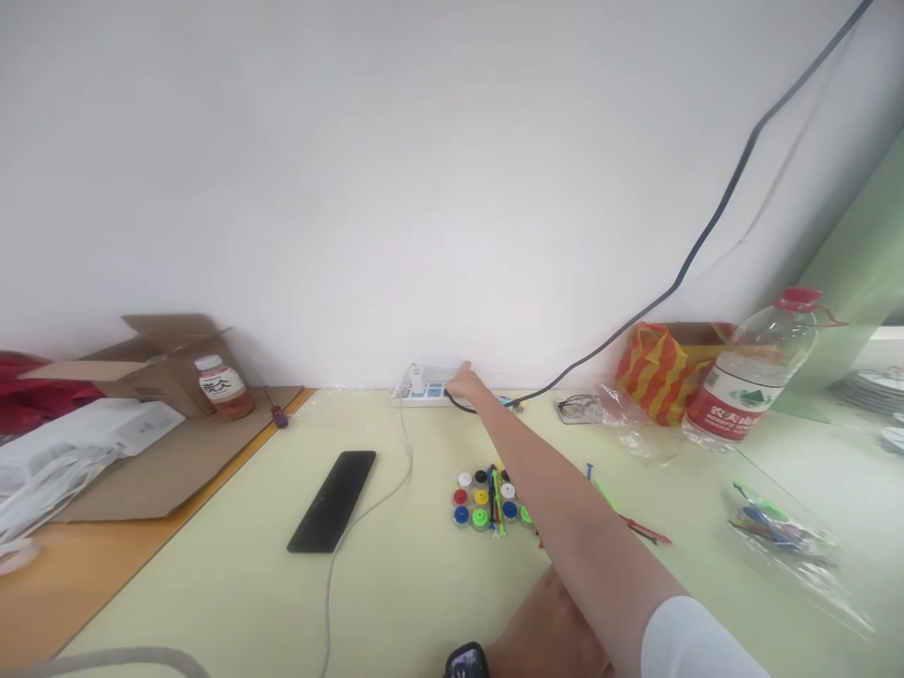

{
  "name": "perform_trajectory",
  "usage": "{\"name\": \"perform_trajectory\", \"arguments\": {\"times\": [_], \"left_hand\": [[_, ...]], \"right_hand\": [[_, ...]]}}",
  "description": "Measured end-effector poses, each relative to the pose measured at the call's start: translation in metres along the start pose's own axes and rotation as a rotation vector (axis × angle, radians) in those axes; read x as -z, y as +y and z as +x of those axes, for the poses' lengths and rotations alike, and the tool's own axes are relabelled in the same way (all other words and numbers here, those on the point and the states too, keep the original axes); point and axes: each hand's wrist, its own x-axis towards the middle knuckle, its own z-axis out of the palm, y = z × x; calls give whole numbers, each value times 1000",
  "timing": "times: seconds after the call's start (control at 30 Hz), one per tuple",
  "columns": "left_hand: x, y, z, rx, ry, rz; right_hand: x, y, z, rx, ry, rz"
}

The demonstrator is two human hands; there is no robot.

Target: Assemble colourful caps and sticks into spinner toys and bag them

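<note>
My right hand reaches far forward to the white power strip by the wall. Its fingers look curled at the strip's right end, and what they hold is hidden. A black cable loops in below this hand. A white charger plug sits in the strip's left part, with a pale cord running from it. Low in the view, my left hand, with a dark watch at the wrist, lies under my right forearm, its fingers hidden. Beyond it are small coloured discs and thin coloured sticks, partly covered by the forearm.
A black phone lies left of the pale cord. Farther left are a screwdriver, a drink bottle and an open cardboard box. On the right stand a large water bottle, a striped bag and a clear packet.
</note>
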Motion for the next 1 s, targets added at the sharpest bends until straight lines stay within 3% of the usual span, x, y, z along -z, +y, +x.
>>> {"name": "perform_trajectory", "arguments": {"times": [0.2, 0.47, 0.63, 0.83, 1.0], "left_hand": [[-19, -6, -11, 130, -66, -104], [-26, -14, -23, 325, -83, -337], [-27, -16, -27, 405, -160, -354], [-25, -8, -20, 318, -163, -344], [-11, -4, -11, 102, -76, -125]], "right_hand": [[-5, -11, -2, -18, 3, 30], [-11, -25, -10, 24, -34, 80], [-23, -37, -15, 83, -24, 59], [-18, -26, -23, 182, -56, 19], [-8, -17, -29, 245, -76, -13]]}}
